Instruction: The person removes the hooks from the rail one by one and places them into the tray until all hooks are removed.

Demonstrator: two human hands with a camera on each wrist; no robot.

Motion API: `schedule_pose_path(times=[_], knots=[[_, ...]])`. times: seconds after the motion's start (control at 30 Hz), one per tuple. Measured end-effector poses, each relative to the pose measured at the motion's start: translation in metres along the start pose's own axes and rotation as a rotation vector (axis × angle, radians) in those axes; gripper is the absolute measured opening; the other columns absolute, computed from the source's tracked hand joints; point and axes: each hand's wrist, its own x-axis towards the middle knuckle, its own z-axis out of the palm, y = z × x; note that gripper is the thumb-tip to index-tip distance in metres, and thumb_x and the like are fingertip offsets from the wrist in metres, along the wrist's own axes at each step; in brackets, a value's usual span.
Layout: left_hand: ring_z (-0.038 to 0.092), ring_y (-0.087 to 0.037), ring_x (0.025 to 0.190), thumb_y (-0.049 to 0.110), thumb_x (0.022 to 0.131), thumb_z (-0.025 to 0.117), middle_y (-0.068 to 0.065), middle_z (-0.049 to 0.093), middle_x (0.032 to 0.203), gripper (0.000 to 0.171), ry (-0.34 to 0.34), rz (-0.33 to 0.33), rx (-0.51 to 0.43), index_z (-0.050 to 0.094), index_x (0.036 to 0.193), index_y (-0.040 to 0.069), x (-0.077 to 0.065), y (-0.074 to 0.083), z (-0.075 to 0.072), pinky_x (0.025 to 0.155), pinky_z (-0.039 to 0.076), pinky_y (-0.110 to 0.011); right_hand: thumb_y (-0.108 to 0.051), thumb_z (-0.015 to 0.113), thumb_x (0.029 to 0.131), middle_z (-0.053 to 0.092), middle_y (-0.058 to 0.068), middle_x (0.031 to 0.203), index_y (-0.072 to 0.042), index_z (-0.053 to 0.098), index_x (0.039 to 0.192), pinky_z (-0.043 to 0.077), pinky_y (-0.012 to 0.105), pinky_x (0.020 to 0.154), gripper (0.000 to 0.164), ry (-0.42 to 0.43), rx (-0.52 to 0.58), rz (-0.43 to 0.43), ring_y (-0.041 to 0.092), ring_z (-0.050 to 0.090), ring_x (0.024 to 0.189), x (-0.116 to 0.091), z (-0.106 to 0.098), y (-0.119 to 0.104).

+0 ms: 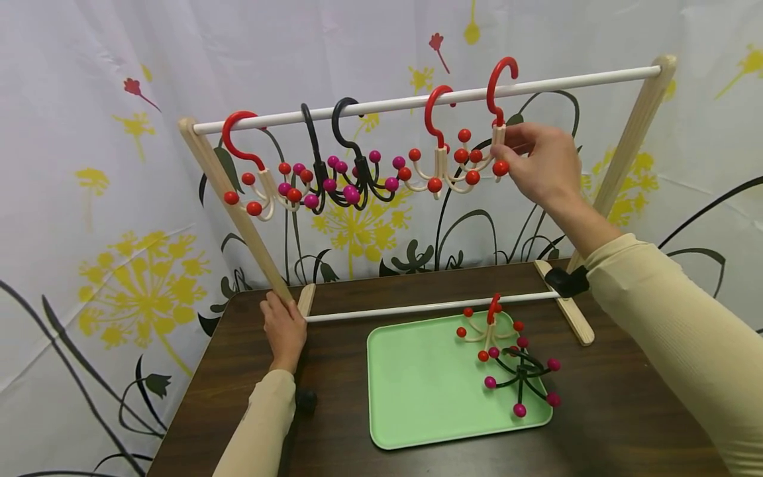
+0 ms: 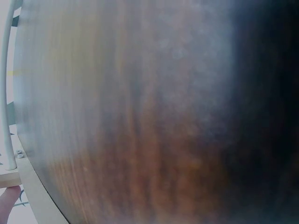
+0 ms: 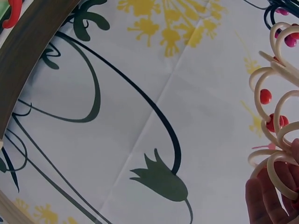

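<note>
My right hand (image 1: 545, 162) pinches the cream stem of a hanger with a red hook (image 1: 503, 86) and red-tipped prongs. That hook overlaps the white top rod (image 1: 393, 104) in the head view, its curl and tip standing above the rod. My left hand (image 1: 285, 331) grips the left wooden post (image 1: 238, 218) low down, near its foot. On the rod hang a red-hooked hanger (image 1: 441, 156) beside the held one, two black hangers (image 1: 359, 162) with pink balls, and a red-hooked hanger (image 1: 266, 182) at the left end. In the right wrist view, cream prongs (image 3: 275, 102) partly hide my fingers (image 3: 261, 198).
A light green tray (image 1: 417, 384) lies on the dark wooden table (image 1: 334, 424). At its right side are a red-hooked hanger (image 1: 490, 331) and a black hanger (image 1: 521, 374). A lower white rod (image 1: 429, 309) spans the rack's feet. A patterned curtain (image 1: 137, 66) hangs behind.
</note>
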Motion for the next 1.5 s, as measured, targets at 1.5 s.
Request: schedule_pose_path(times=[1.5], knots=[[0.050, -0.053, 0.076, 0.010, 0.095, 0.057, -0.027, 0.041, 0.098, 0.032, 0.005, 0.011, -0.011, 0.040, 0.118, -0.003, 0.001, -0.005, 0.003, 0.069, 0.040, -0.063, -0.014, 0.086, 0.073, 0.072, -0.015, 0.082, -0.024, 0.073, 0.093, 0.049, 0.022, 0.054, 0.026, -0.090, 0.139, 0.119, -0.002, 0.068, 0.066, -0.270, 0.063, 0.012]])
